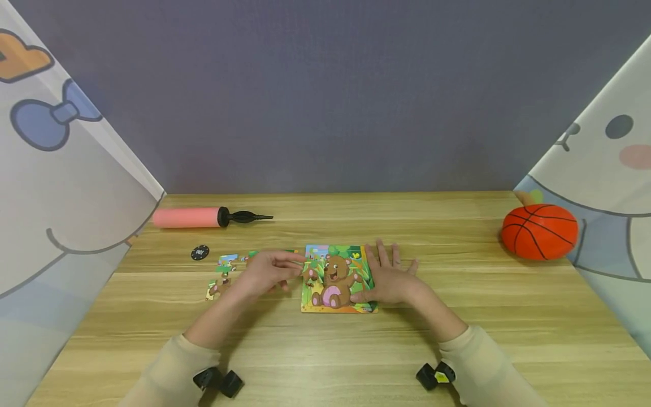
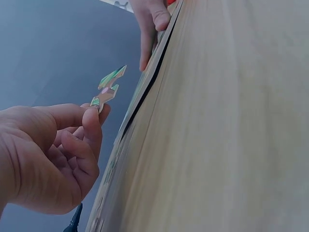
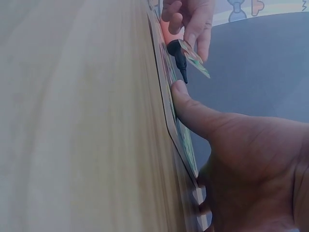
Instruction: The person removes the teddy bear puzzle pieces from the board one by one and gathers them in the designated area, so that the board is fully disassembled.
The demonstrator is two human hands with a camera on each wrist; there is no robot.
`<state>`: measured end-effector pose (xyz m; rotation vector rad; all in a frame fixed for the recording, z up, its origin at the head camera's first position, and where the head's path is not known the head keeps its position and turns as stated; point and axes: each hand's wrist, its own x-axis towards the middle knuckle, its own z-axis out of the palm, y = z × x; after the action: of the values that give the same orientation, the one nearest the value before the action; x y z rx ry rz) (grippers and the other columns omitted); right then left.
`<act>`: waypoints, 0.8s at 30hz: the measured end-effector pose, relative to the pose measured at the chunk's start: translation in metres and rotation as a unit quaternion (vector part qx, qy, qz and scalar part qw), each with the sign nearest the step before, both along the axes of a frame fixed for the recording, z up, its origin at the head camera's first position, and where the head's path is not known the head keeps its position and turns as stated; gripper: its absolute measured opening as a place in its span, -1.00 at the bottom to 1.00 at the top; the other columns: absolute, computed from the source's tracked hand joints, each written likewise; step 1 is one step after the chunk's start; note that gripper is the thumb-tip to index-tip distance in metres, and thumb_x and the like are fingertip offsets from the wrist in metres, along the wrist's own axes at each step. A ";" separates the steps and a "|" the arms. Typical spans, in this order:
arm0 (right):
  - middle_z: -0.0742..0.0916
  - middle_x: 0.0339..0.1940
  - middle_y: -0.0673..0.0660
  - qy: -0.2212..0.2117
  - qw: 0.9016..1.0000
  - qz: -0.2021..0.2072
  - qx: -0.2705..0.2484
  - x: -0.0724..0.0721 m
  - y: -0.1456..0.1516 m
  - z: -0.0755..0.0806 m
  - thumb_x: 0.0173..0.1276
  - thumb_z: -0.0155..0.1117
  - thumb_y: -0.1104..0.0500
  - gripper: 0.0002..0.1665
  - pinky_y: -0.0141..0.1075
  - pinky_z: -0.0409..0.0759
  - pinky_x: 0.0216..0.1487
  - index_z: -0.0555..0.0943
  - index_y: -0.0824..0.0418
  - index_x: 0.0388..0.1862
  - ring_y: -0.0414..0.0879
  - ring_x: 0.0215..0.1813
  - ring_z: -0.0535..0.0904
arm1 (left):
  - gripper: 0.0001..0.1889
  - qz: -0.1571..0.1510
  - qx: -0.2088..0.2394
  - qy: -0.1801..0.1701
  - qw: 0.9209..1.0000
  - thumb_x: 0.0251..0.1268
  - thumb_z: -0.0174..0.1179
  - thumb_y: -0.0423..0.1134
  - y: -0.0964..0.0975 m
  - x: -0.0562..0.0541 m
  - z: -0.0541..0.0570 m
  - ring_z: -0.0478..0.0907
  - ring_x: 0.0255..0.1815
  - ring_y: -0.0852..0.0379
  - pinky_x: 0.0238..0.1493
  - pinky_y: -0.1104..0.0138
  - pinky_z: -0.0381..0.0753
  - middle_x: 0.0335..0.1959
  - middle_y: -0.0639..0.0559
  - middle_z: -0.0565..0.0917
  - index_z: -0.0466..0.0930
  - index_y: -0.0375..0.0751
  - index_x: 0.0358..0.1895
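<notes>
A square jigsaw puzzle (image 1: 335, 294) with a brown bear lies on the wooden table in the head view. My left hand (image 1: 272, 272) pinches a puzzle piece (image 2: 107, 91) between thumb and fingertips. In the left wrist view that piece is tilted and raised above the puzzle's surface, near its left side. Spread over the puzzle's right edge is my right hand (image 1: 390, 280), its thumb lying on the picture and its fingers reaching past the edge. Several loose puzzle pieces (image 1: 220, 287) lie to the left, partly hidden behind my left hand and forearm.
A black round chip (image 1: 200, 252) lies beyond the loose pieces. Farther back on the left is a pink hand pump (image 1: 188, 217) with a black nozzle. An orange toy basketball (image 1: 540, 232) sits at the far right. A grey panel (image 1: 335, 102) stands behind the table.
</notes>
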<state>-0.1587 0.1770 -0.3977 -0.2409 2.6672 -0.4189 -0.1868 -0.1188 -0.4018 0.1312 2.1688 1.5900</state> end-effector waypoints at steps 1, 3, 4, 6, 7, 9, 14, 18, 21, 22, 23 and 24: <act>-0.28 0.64 0.33 0.000 1.000 -0.001 0.000 0.000 0.000 0.000 0.13 0.35 -0.51 0.50 0.64 -0.41 0.19 -0.24 0.19 0.68 0.44 0.56 -0.49 | -0.68 -0.001 -0.001 -0.001 1.000 0.33 0.31 -0.40 -0.002 0.000 0.000 0.60 -0.59 0.12 -0.71 0.46 0.21 -0.11 -0.05 0.78 0.72 -0.14 0.13; -0.28 0.64 0.33 0.000 1.000 -0.001 -0.001 0.000 0.000 0.000 0.13 0.36 -0.50 0.50 0.64 -0.42 0.19 -0.24 0.19 0.68 0.44 0.56 -0.49 | -0.67 -0.004 -0.005 -0.002 1.000 0.35 0.30 -0.39 -0.006 0.001 0.000 0.61 -0.57 0.11 -0.70 0.45 0.21 -0.10 -0.06 0.78 0.70 -0.15 0.16; -0.28 0.64 0.33 -0.001 1.000 -0.001 -0.001 0.000 0.000 0.000 0.13 0.36 -0.50 0.50 0.64 -0.42 0.19 -0.24 0.19 0.68 0.44 0.56 -0.49 | -0.67 -0.004 -0.009 -0.003 1.000 0.36 0.30 -0.38 -0.008 0.001 0.000 0.61 -0.57 0.11 -0.69 0.45 0.21 -0.10 -0.05 0.78 0.70 -0.14 0.16; -0.29 0.64 0.33 -0.001 1.000 0.000 -0.001 -0.001 0.000 0.000 0.14 0.37 -0.49 0.50 0.65 -0.42 0.18 -0.24 0.19 0.68 0.44 0.56 -0.50 | -0.67 -0.005 -0.017 -0.001 1.000 0.37 0.30 -0.36 -0.012 0.000 0.000 0.61 -0.56 0.11 -0.67 0.45 0.23 -0.10 -0.03 0.78 0.69 -0.13 0.18; -0.29 0.64 0.33 -0.002 1.000 0.000 -0.002 0.000 0.000 0.000 0.14 0.37 -0.49 0.50 0.65 -0.42 0.18 -0.24 0.19 0.68 0.44 0.56 -0.50 | -0.67 -0.005 -0.021 -0.001 1.000 0.38 0.30 -0.35 -0.013 0.000 -0.001 0.61 -0.56 0.12 -0.67 0.45 0.23 -0.10 -0.02 0.78 0.69 -0.13 0.18; -0.28 0.64 0.33 -0.001 1.000 0.001 -0.003 0.000 0.000 0.000 0.13 0.37 -0.49 0.50 0.65 -0.42 0.18 -0.24 0.20 0.68 0.45 0.55 -0.50 | -0.68 -0.004 -0.027 0.002 1.000 0.38 0.30 -0.34 -0.017 0.000 -0.002 0.60 -0.57 0.12 -0.66 0.44 0.25 -0.11 -0.01 0.79 0.69 -0.14 0.17; -0.27 0.64 0.34 0.003 1.000 -0.001 -0.004 0.000 0.000 0.000 0.13 0.38 -0.49 0.50 0.65 -0.40 0.18 -0.23 0.21 0.68 0.46 0.55 -0.48 | -0.67 0.000 -0.018 0.002 1.000 0.38 0.29 -0.37 -0.026 0.001 -0.004 0.57 -0.61 0.13 -0.70 0.45 0.21 -0.10 -0.06 0.78 0.68 -0.18 0.18; -0.28 0.64 0.34 0.003 1.000 0.000 -0.006 0.000 0.000 -0.001 0.13 0.38 -0.49 0.51 0.65 -0.41 0.18 -0.24 0.20 0.68 0.46 0.55 -0.49 | -0.67 0.001 -0.016 0.001 1.000 0.38 0.29 -0.37 -0.034 0.003 -0.004 0.55 -0.63 0.14 -0.76 0.45 0.14 -0.07 -0.08 0.77 0.68 -0.17 0.18; -0.29 0.64 0.34 0.001 1.000 0.001 -0.009 0.000 0.000 0.000 0.14 0.38 -0.48 0.50 0.65 -0.42 0.18 -0.24 0.20 0.68 0.45 0.55 -0.50 | -0.68 -0.004 -0.026 -0.001 1.000 0.38 0.29 -0.35 -0.040 0.003 -0.004 0.53 -0.65 0.16 -0.78 0.45 0.15 -0.05 -0.08 0.77 0.69 -0.15 0.17; -0.28 0.64 0.34 0.001 1.000 0.001 -0.010 0.000 0.000 0.001 0.14 0.38 -0.48 0.50 0.65 -0.42 0.18 -0.24 0.20 0.68 0.45 0.55 -0.49 | -0.68 -0.006 -0.028 -0.005 1.000 0.38 0.29 -0.35 -0.041 0.003 -0.004 0.52 -0.66 0.16 -0.78 0.45 0.15 -0.06 -0.08 0.77 0.69 -0.14 0.16; -0.28 0.64 0.34 0.000 1.000 0.000 -0.011 0.000 0.000 0.001 0.14 0.38 -0.48 0.50 0.64 -0.42 0.18 -0.24 0.21 0.68 0.45 0.55 -0.50 | -0.69 -0.006 -0.030 -0.007 1.000 0.38 0.29 -0.35 -0.042 0.003 -0.003 0.52 -0.66 0.17 -0.77 0.45 0.16 -0.06 -0.09 0.77 0.70 -0.15 0.15; -0.28 0.64 0.35 0.000 1.000 0.001 -0.013 0.001 0.000 0.001 0.14 0.38 -0.47 0.50 0.65 -0.42 0.18 -0.24 0.21 0.68 0.46 0.55 -0.49 | -0.70 -0.007 -0.032 -0.009 0.999 0.38 0.29 -0.35 -0.043 0.003 -0.003 0.51 -0.67 0.17 -0.77 0.45 0.17 -0.08 -0.09 0.77 0.70 -0.16 0.15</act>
<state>-0.1581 0.1767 -0.3967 -0.2503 2.6630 -0.4527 -0.1835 -0.1622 -0.4048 0.1132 2.1974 1.5066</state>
